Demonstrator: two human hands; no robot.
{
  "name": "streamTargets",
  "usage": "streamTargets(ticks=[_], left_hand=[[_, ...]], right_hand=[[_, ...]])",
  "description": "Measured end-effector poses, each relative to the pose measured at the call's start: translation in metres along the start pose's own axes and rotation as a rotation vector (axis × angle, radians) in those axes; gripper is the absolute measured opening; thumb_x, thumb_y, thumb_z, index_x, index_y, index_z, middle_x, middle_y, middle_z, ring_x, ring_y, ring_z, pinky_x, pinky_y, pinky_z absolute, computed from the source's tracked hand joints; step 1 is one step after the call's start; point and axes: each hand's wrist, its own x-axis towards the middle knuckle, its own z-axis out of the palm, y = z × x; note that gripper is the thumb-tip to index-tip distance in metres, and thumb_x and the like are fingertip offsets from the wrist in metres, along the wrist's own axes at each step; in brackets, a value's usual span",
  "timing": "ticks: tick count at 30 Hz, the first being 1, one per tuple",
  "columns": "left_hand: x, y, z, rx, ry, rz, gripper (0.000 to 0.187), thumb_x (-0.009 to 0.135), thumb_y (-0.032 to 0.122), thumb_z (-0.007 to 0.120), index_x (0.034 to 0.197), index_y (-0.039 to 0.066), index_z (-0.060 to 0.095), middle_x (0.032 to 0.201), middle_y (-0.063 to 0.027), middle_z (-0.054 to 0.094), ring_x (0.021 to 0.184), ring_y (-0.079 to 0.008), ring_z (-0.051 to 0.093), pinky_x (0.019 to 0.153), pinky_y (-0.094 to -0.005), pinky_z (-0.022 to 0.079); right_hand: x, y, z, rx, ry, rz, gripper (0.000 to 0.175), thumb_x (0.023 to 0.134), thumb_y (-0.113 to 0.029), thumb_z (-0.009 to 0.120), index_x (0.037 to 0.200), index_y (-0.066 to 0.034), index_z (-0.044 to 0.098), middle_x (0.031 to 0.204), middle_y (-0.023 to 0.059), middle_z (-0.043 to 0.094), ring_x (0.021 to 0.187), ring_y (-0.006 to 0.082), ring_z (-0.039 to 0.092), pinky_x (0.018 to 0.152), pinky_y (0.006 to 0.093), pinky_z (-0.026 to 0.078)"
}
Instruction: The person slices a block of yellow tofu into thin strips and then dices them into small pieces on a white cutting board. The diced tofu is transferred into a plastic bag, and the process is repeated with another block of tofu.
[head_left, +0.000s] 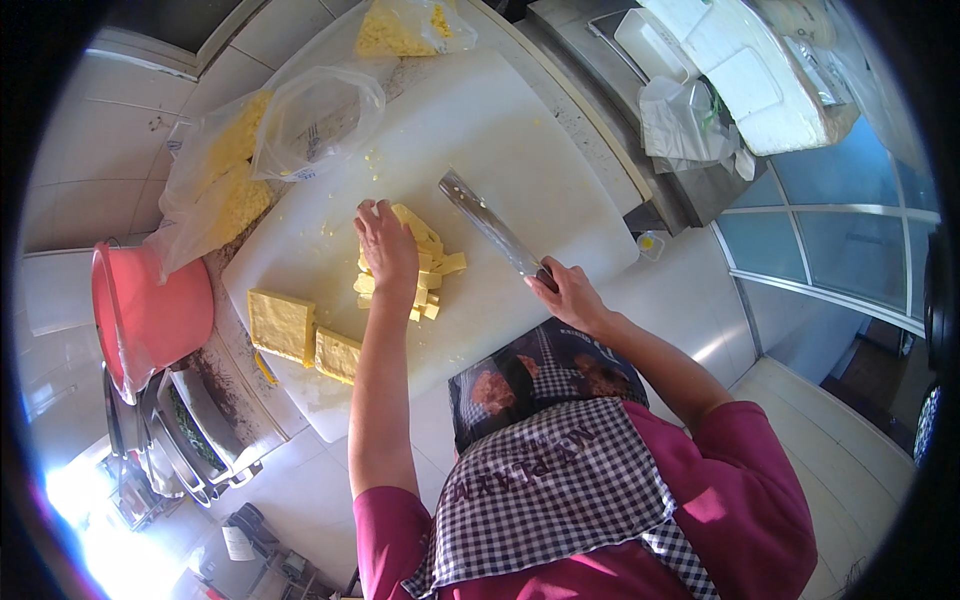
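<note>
My right hand (570, 295) grips the dark handle of a broad-bladed kitchen knife (487, 221), its blade pointing up and left over the white cutting board (517, 135). Small yellow bits cling to the blade. My left hand (388, 244) is over a pile of cut yellow tofu-like pieces (427, 281), fingers bent at its far left side. The hand hides part of the pile, and whether its fingers hold a piece cannot be made out. Two uncut yellow blocks, a larger one (281, 326) and another (337, 354) partly behind my left forearm, lie at the board's near left.
Beyond the board's left edge are clear plastic bags of yellow pieces (232, 187) and an open plastic bag (319, 124). Another filled bag (397, 30) lies at the far end. A pink bucket (165, 300) stands left; a foam box (757, 82) is at upper right.
</note>
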Motion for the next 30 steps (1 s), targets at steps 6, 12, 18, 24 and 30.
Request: streamTargets(ticks=[6, 12, 18, 24, 30], left_hand=[[-0.025, 0.020, -0.008, -0.266, -0.546, 0.418, 0.041, 0.072, 0.009, 0.077, 0.110, 0.009, 0.062, 0.110, -0.0104, 0.060, 0.112, -0.0311, 0.052, 0.097, -0.0433, 0.044], [-0.042, 0.026, -0.005, -0.065, -0.425, 0.494, 0.022, 0.077, 0.005, 0.063, 0.100, 0.007, 0.063, 0.097, -0.0111, 0.063, 0.106, -0.0292, 0.056, 0.092, -0.0422, 0.044], [-0.044, 0.020, -0.011, -0.105, -0.412, 0.604, 0.020, 0.081, 0.007, 0.058, 0.100, 0.005, 0.061, 0.094, -0.0120, 0.062, 0.104, -0.0294, 0.057, 0.093, -0.0420, 0.043], [-0.050, 0.020, -0.006, -0.045, -0.404, 0.536, 0.022, 0.081, 0.003, 0.056, 0.102, 0.004, 0.060, 0.098, -0.0119, 0.062, 0.107, -0.0288, 0.056, 0.107, -0.0482, 0.034], [-0.051, 0.021, -0.013, -0.021, -0.512, 0.553, 0.018, 0.081, 0.001, 0.058, 0.097, 0.006, 0.063, 0.099, -0.0105, 0.063, 0.111, -0.0265, 0.057, 0.115, -0.0523, 0.026]], right_hand=[[0.000, -0.001, -0.001, 0.018, -0.007, 0.018, 0.030, 0.094, -0.028, 0.065, 0.091, -0.0010, 0.051, 0.064, 0.0173, 0.061, 0.058, 0.0410, 0.061, 0.053, 0.0476, 0.046], [0.001, -0.004, -0.004, 0.008, -0.034, 0.062, 0.029, 0.094, -0.028, 0.064, 0.092, -0.0011, 0.052, 0.064, 0.0178, 0.062, 0.059, 0.0417, 0.061, 0.054, 0.0485, 0.046], [0.001, -0.002, -0.002, 0.035, -0.039, 0.067, 0.031, 0.094, -0.030, 0.064, 0.093, -0.0009, 0.053, 0.065, 0.0188, 0.062, 0.061, 0.0427, 0.061, 0.056, 0.0493, 0.046], [0.003, 0.002, 0.001, -0.028, -0.009, 0.031, 0.033, 0.094, -0.032, 0.064, 0.094, -0.0001, 0.054, 0.065, 0.0199, 0.062, 0.061, 0.0441, 0.060, 0.056, 0.0500, 0.046], [0.003, 0.002, 0.000, -0.014, -0.027, 0.034, 0.033, 0.094, -0.030, 0.063, 0.093, 0.0008, 0.053, 0.064, 0.0203, 0.060, 0.060, 0.0439, 0.060, 0.055, 0.0503, 0.045]])
